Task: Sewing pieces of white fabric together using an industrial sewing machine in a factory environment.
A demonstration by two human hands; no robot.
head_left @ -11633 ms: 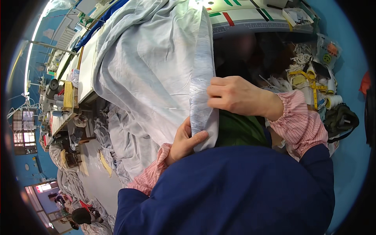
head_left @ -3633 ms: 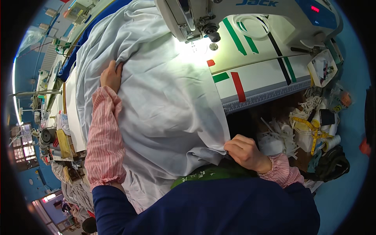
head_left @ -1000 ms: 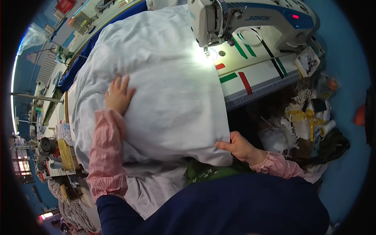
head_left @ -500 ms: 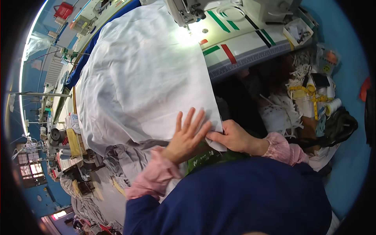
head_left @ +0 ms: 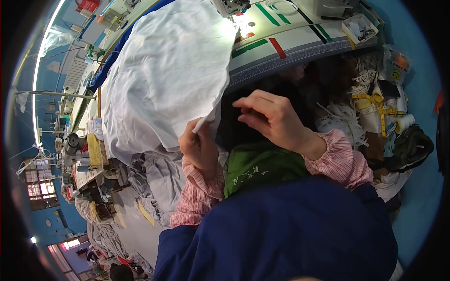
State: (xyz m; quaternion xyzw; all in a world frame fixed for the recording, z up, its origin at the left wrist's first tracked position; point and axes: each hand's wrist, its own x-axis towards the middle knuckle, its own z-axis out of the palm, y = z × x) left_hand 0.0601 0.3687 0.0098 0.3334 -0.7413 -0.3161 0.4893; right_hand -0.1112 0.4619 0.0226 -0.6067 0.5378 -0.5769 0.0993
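A large white cloth spreads over the sewing table and hangs over its front edge. My left hand is closed on the near corner of this cloth, pinching its folded edge. To the right of it, my right hand is in the air over the dark gap below the table edge, apart from the cloth. Its fingers are curled with the thumb and fingertips apart, and nothing shows between them. At the cloth's far right corner, the lit needle area of a sewing machine sits over the fabric.
A ruler strip lines the table's front edge, with coloured tape behind it. A small open box stands at the right. Thread spools, a yellow tape measure and white scraps lie below. Grey fabric is heaped at left.
My left hand has gone from lying flat on the cloth to gripping its corner. The right hand has let go and lifted away. The cloth's right edge has shifted left.
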